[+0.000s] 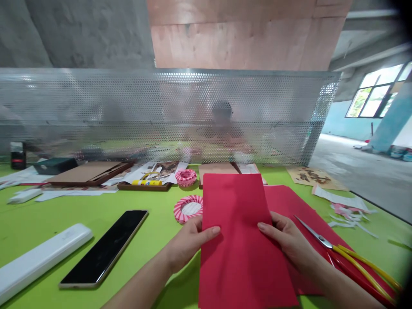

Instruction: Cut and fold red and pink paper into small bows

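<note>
Holding the red paper (236, 257) up over the near part of the green worktop (161, 223), between both hands. Clamped on its left edge with the grip of the left hand (186, 244), thumb in front and fingers mostly hidden behind. Clamped likewise on its right edge with the grip of the right hand (286, 234), thumb also in front.

At near left, lying flat and slanted: a white case (48, 259), and just beside it a dark-screened phone (104, 249). At near right, partly behind the held paper and right forearm: more red sheets (286, 197), with yellow-handled scissors (325, 242) resting across them, and beside the handles something glossy and red, too covered to name.

Farther out, partly hidden by the held paper: a pink-and-white striped ring (179, 206), with a smaller striped ring (186, 183) beyond. To the right, pale paper strips (350, 219) near a tan patterned sheet (313, 177). To the left, a yellow tube (150, 183) on a brown tray (144, 187), then brown boards (83, 172), a dark green box (56, 165) and an upright phone (18, 155).

Beyond, stretching across behind the worktop: a perforated metal screen (128, 103), below a plywood panel (247, 45). At far right, a window (375, 94).
</note>
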Available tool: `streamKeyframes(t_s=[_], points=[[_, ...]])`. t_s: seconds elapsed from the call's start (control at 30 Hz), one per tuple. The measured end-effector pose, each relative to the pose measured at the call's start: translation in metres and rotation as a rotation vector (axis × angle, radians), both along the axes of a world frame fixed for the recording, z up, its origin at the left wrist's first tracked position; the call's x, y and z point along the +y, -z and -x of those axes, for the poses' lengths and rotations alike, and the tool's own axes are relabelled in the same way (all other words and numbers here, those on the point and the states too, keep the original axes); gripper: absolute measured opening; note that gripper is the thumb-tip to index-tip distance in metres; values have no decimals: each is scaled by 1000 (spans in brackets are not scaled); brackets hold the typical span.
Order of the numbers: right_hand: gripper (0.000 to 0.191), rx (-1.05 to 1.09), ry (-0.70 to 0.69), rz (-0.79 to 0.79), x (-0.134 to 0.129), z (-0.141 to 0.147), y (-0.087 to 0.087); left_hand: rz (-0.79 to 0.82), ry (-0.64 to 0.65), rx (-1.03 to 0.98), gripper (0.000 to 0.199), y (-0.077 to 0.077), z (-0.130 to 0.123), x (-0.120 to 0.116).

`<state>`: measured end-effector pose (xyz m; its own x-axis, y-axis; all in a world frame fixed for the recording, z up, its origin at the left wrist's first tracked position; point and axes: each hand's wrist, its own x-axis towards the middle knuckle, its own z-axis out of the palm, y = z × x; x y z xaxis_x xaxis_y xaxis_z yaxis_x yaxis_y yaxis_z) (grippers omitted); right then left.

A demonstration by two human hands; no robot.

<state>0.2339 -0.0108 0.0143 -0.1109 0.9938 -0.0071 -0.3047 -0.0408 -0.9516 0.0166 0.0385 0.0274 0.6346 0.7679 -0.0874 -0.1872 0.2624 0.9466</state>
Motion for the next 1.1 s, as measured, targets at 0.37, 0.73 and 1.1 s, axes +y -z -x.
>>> streamKeyframes(t_s=[0.37,0.73,1.1], points=[[21,-69,-102,-34,-3,-13,1,155,26,-142,25,3,-1,-4],[11,-212,-48,-30,-10,-30,-11,192,-9,-167,13,-10,-1,-9],[15,-234,-74,-71,-4,-32,-5,179,8,-122,10,-3,-1,-5]])
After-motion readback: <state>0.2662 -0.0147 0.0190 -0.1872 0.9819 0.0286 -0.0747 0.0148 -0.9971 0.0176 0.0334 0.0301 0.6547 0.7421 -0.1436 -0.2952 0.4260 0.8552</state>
